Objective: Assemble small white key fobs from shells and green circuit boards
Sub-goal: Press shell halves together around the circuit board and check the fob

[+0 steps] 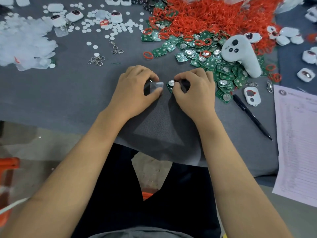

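My left hand (135,90) pinches a small translucent white shell piece (157,87) between thumb and curled fingers, low over the grey table cover. My right hand (195,91) pinches a green circuit board with a round silver battery (171,84) at its fingertips, just right of the shell piece. The two parts sit a small gap apart. A heap of green circuit boards (205,60) lies to the right of my hands. Assembled white fobs (74,15) stand at the back left.
A heap of red rubber rings (214,16) fills the back right. A white controller (240,54) lies on the boards. Nearby are an open white shell (252,96), a black pen (252,116), a paper form (298,143), metal clips (97,60), and clear film and discs (24,43).
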Motion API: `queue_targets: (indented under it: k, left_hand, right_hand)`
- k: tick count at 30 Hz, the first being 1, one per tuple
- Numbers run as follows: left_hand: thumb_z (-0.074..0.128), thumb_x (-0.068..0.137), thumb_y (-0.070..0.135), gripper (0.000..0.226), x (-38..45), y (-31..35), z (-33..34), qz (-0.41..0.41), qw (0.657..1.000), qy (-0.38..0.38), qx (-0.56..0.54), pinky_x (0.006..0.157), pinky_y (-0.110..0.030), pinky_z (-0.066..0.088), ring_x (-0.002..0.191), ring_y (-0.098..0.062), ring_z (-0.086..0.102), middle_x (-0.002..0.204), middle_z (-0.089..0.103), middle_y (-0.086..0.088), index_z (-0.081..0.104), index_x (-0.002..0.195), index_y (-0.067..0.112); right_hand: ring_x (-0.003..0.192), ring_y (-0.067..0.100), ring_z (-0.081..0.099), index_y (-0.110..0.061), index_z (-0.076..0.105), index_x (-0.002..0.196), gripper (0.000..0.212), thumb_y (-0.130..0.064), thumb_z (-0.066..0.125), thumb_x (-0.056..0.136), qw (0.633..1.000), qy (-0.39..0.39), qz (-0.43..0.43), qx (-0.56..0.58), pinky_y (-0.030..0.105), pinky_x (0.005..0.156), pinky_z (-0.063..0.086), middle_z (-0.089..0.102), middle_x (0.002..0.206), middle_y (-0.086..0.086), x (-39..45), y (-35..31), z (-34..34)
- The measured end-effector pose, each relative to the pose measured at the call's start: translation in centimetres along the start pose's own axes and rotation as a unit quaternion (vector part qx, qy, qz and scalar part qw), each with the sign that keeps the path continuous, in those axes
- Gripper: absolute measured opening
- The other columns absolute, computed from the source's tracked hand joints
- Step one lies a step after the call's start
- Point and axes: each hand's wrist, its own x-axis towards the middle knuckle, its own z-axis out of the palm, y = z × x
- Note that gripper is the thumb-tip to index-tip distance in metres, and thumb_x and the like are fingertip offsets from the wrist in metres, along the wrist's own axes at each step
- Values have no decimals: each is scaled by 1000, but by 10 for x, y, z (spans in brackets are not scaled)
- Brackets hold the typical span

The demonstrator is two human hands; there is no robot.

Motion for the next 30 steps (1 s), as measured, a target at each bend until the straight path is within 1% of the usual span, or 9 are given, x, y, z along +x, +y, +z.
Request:
queue_targets:
  k: [7,10,13,17,19,21,24,27,30]
  left_hand:
    - [67,95,43,41,22,-4,5,-8,1000,19,17,106,-42,39,129,-26,48,128,61,-1,64,128,20]
    - [64,97,46,40,31,-7,3,-15,999,38,1,105,-41,39,127,-25,49,124,63,-1,64,126,19]
    - [56,99,37,30,43,-13,0,-24,995,88,31,106,-41,37,129,-25,50,122,65,0,65,122,19]
    - [52,102,28,35,55,-23,2,-84,994,52,50,113,-41,32,141,-28,40,138,59,-2,62,134,20]
    - [52,102,26,35,55,-24,4,-90,994,46,46,114,-39,32,138,-29,43,138,60,-5,66,133,17]
    - [56,100,24,28,49,-24,4,-86,994,65,36,114,-38,35,131,-30,48,128,65,-7,71,121,14]
    - [62,98,26,16,41,-25,1,-88,992,90,32,103,-38,40,120,-28,53,110,68,-5,72,101,15]
    - [61,100,28,14,36,-19,-3,-69,992,100,21,96,-41,43,114,-26,56,108,68,-2,70,103,17]
    - [59,101,29,15,26,-12,-5,-38,991,125,27,92,-39,41,105,-24,59,104,70,2,67,105,18]
  right_hand:
    - [109,27,50,-26,76,103,18,-36,63,96,1000,18,20,-10,38,96,41,62,106,-1,4,-2,4]
    - [108,26,49,-24,73,101,19,-38,61,97,999,20,22,-30,36,93,40,61,104,-1,7,-3,5]
    - [106,26,49,-20,68,95,22,-40,60,98,998,22,22,-45,35,90,38,60,104,0,8,-3,8]
    - [108,27,48,-20,66,99,24,-44,61,97,999,12,0,-41,36,90,38,59,107,1,7,-3,8]
    - [110,28,49,-22,67,108,26,-44,61,96,999,2,-25,-48,37,92,39,59,111,1,4,-4,8]
    - [111,28,49,-23,66,109,27,-45,60,96,997,6,-33,-72,37,91,39,58,111,1,4,-4,8]
    - [108,28,50,-20,66,106,28,-46,62,96,997,14,-17,-79,37,90,39,58,108,2,5,-5,9]
    - [107,29,50,-18,67,105,27,-44,63,97,997,16,-16,-74,39,89,40,59,108,4,4,-5,8]
    - [107,30,50,-17,69,106,23,-37,59,101,998,16,-14,-55,40,89,41,60,108,4,3,-4,7]
